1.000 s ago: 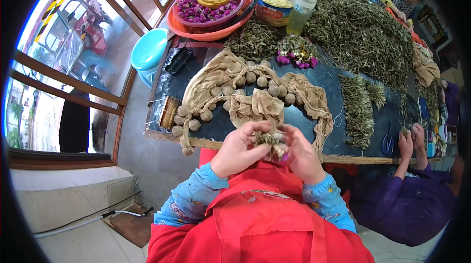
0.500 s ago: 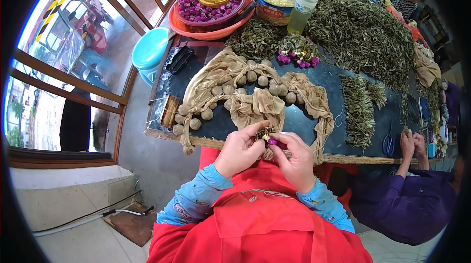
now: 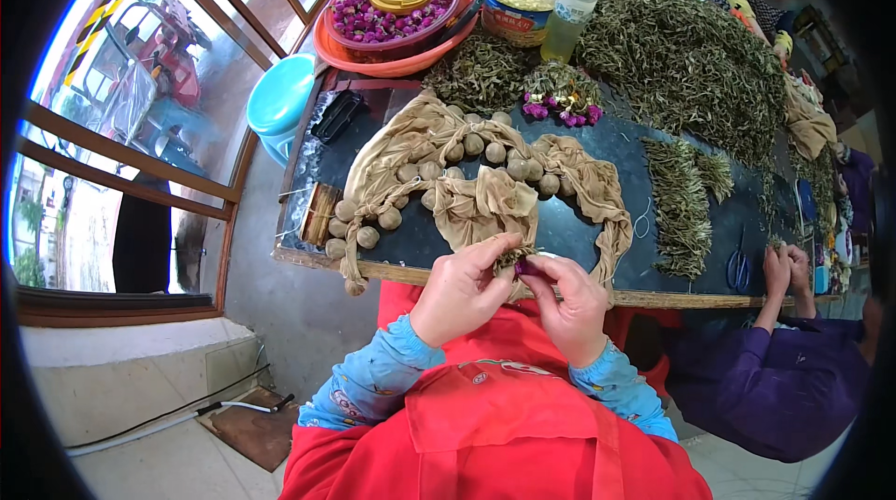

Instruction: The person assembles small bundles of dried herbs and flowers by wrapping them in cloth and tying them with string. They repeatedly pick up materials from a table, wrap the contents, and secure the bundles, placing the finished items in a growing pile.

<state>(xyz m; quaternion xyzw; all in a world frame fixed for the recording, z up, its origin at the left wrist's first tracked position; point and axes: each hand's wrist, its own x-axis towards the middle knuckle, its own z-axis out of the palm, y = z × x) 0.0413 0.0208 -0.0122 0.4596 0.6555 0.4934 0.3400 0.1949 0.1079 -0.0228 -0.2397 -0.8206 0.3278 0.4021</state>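
At left, with left hand (image 3: pixel 457 293): pinching small dried-leaf bundle (image 3: pixel 507 259) in thumb-and-finger grip, near side of tan cloth (image 3: pixel 495 201), at near edge of bench (image 3: pixel 401 270); best held firm, uncrushed. At right, with right hand (image 3: pixel 571 306): pinching purple flower (image 3: pixel 525 269) against bundle; best pressed lightly, sparing petals.

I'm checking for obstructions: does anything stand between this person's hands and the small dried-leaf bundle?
Nothing visible does. The left hand grips the dried-leaf bundle directly, and the right hand pinches the purple flower at its side. The tan cloth lies beyond them on the table.
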